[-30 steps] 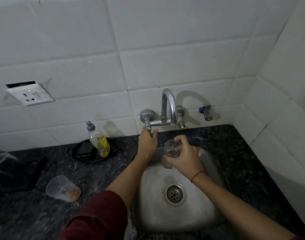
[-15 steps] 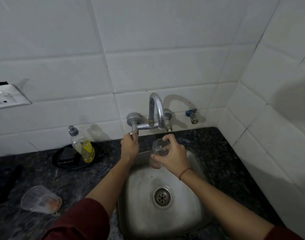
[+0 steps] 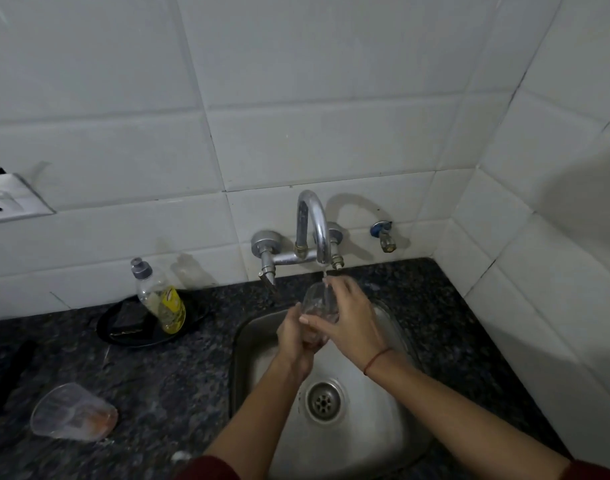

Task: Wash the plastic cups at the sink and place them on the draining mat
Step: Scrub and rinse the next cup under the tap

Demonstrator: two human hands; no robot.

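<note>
Clear plastic cup point(image 3: 318, 301) was over the sink point(image 3: 397, 431), under the tap point(image 3: 314, 223) stream, between both hands; left hand point(image 3: 296, 337) curled round its base; right hand point(image 3: 353, 322) gripped its side. Second cup point(image 3: 73, 415) lay tipped on the bench point(image 3: 179, 382).

A clear soap bottle point(image 3: 161, 301) with a yellow label is recorded upright on a black round dish point(image 3: 147, 341), on the dark speckled counter point(image 3: 179, 375). A dark block point(image 3: 129, 316), possibly a sponge, is noted beside it on the dish. On the white tiled wall point(image 3: 296, 143), a socket point(image 3: 9, 200) is mounted far left and a blue-handled valve point(image 3: 383, 233) towards the right.
</note>
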